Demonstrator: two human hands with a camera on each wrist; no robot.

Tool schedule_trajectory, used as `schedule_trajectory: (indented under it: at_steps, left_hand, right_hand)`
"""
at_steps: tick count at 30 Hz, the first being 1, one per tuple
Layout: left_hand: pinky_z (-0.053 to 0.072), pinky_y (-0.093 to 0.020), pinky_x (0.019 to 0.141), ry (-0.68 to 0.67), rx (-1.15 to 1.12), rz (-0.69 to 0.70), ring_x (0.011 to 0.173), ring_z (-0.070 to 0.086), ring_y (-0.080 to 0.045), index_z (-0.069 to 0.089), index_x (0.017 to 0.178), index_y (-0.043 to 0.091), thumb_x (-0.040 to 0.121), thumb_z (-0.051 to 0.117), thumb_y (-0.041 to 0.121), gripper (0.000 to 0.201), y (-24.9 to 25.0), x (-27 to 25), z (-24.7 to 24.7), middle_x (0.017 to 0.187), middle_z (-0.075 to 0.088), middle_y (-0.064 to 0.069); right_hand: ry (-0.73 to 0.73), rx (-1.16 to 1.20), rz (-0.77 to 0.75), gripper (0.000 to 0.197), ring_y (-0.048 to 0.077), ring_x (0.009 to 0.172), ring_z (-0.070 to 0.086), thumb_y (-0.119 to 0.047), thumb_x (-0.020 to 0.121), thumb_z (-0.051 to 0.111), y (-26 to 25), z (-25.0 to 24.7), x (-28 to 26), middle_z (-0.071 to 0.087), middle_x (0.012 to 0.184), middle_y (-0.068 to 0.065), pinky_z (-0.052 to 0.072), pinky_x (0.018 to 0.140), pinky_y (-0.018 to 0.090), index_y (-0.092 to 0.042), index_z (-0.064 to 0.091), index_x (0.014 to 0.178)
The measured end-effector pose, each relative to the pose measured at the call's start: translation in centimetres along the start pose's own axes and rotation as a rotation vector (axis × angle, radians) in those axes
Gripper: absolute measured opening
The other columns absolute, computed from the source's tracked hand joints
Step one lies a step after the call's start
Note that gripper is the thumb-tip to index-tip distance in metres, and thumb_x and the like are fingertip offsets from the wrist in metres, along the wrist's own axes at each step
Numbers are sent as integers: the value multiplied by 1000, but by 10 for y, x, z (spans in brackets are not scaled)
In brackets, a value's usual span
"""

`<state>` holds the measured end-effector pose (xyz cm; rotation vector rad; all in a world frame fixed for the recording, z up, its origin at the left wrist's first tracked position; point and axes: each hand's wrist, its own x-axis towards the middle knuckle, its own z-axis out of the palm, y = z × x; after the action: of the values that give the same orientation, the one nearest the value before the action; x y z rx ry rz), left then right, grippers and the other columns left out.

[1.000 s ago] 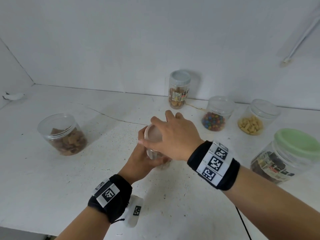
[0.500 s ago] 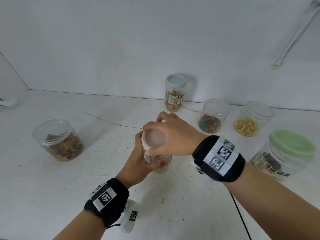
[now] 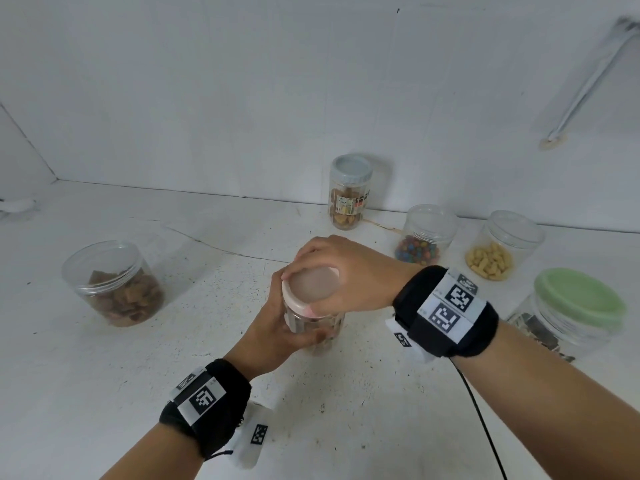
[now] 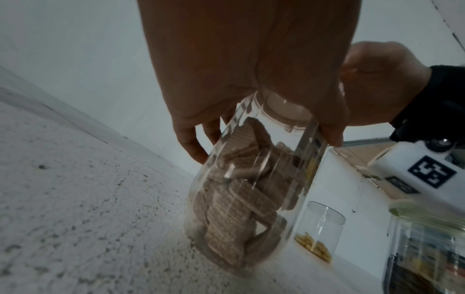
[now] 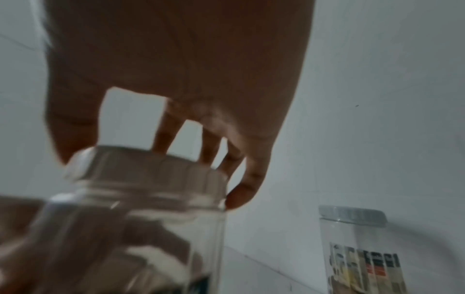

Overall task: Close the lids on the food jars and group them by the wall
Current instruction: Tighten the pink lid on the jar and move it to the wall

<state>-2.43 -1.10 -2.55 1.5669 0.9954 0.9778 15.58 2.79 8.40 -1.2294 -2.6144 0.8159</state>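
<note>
A clear jar of brown biscuits (image 3: 313,329) (image 4: 241,199) stands mid-table. My left hand (image 3: 277,327) (image 4: 251,89) grips its body from the left. My right hand (image 3: 346,271) (image 5: 176,79) curls its fingers round the pinkish-white lid (image 3: 311,289) (image 5: 141,169) sitting on the jar's mouth. By the wall stand a tall grey-lidded jar (image 3: 349,192) (image 5: 357,248), a jar of coloured candies (image 3: 424,235) and a jar of yellow snacks (image 3: 502,245) (image 4: 319,230). A wide jar of brown pieces (image 3: 112,284) sits apart on the left.
A large jar with a green lid (image 3: 575,306) (image 4: 425,248) stands at the right, close to my right forearm. A black cable (image 3: 481,420) trails from my right wrist over the white table (image 3: 86,375). The wall (image 3: 242,98) runs along the back.
My right hand has turned on the lid, its fingers shifting round the rim. The left hand keeps its hold on the jar body, which stays in place.
</note>
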Motion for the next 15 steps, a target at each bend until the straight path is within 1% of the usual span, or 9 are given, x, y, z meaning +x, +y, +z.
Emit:
schedule_trajectory:
  at_steps: [2, 4, 6, 8, 10, 11, 12, 13, 15]
  left_hand:
    - [50, -12, 97, -20, -22, -6, 126, 53, 4, 24, 145, 31, 78, 86, 1, 96, 1, 0, 0, 138, 49, 8]
    - [53, -16, 95, -43, -25, -6, 123, 58, 0, 25, 147, 25, 79, 85, -2, 95, 1, 1, -2, 131, 55, 12]
    - [54, -16, 93, -79, -14, -16, 121, 61, 0, 24, 150, 23, 80, 84, -5, 96, 2, 1, -3, 128, 58, 16]
    - [53, -17, 98, -145, 4, -51, 126, 60, -1, 24, 151, 34, 80, 85, 1, 99, -1, -2, -7, 130, 60, 20]
    - [51, -24, 106, -213, 41, -79, 131, 58, -8, 31, 143, 53, 78, 90, 14, 96, -6, -5, -12, 133, 62, 19]
    - [50, -27, 109, -240, 66, -87, 132, 58, -9, 34, 138, 59, 76, 91, 21, 93, -5, -7, -14, 136, 63, 17]
    - [49, -30, 111, -263, 83, -90, 131, 58, -9, 37, 138, 59, 74, 91, 26, 90, -4, -7, -15, 137, 63, 16]
    - [48, -31, 111, -270, 78, -87, 130, 59, -8, 39, 140, 53, 72, 90, 29, 89, -2, -7, -14, 136, 64, 15]
    - [52, -33, 106, -231, 28, -80, 126, 62, -12, 37, 146, 40, 73, 90, 19, 92, -1, -9, -8, 133, 66, 9]
  right_hand:
    - [64, -68, 1, 49, 17, 116, 42, -49, 83, 77, -3, 12, -1, 51, 125, -11, 41, 103, 35, -44, 61, 129]
    - [130, -174, -23, 49, 20, 112, 40, -56, 86, 70, -4, 23, -2, 50, 125, -8, 45, 98, 38, -41, 59, 131]
    - [187, -307, -91, 51, 21, 108, 42, -62, 89, 63, 0, 29, -4, 53, 127, -4, 48, 94, 42, -38, 59, 134]
    - [173, -392, -176, 56, 21, 112, 44, -67, 92, 55, 7, 30, -8, 54, 136, -1, 46, 98, 44, -40, 55, 141]
    - [111, -431, -265, 60, 22, 122, 44, -67, 93, 54, 11, 29, -12, 50, 145, 1, 43, 104, 42, -42, 49, 147]
    - [90, -443, -311, 61, 22, 125, 43, -66, 93, 55, 12, 29, -14, 48, 147, 2, 42, 104, 39, -42, 48, 148]
    - [81, -452, -350, 60, 22, 126, 43, -65, 93, 56, 12, 29, -16, 48, 147, 3, 43, 101, 38, -40, 49, 147]
    - [83, -458, -378, 57, 23, 125, 44, -62, 94, 56, 13, 29, -16, 49, 145, 4, 46, 98, 38, -38, 51, 145]
    - [134, -454, -408, 48, 25, 119, 47, -55, 94, 60, 14, 34, -16, 54, 136, 7, 51, 88, 41, -31, 60, 136]
